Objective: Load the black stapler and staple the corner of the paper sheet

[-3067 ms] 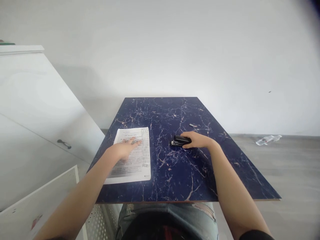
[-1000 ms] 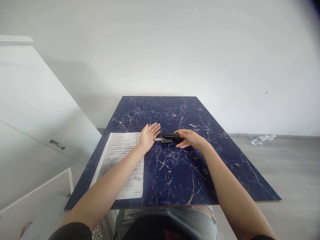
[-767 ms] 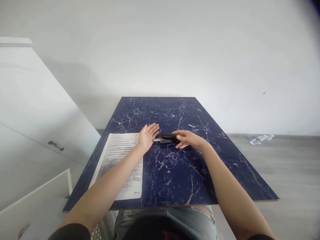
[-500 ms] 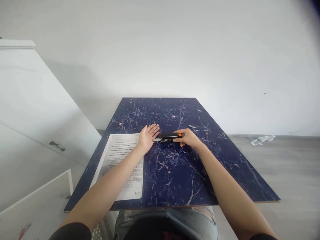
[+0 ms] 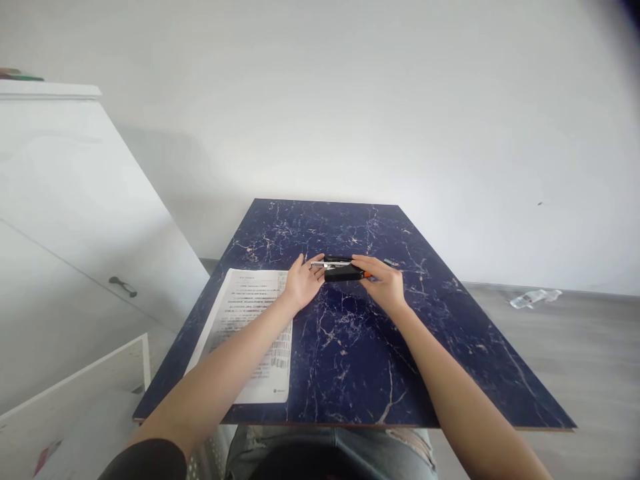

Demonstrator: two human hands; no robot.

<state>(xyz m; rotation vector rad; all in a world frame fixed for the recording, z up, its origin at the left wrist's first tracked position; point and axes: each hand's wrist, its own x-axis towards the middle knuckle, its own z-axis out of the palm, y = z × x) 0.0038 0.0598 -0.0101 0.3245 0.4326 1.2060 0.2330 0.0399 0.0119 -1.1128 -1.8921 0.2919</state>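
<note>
Two hands meet at the black stapler (image 5: 341, 269), midway across the counter (image 5: 350, 353): the left hand (image 5: 304, 285) pinches its metal front end, and the right hand (image 5: 386, 285) has its grip closed over the rear. A printed paper (image 5: 245, 323) lies by the left edge.

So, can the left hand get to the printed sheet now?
Probably yes: the left hand touches the stapler just beside the printed sheet, and only its own forearm crosses above it.
</note>
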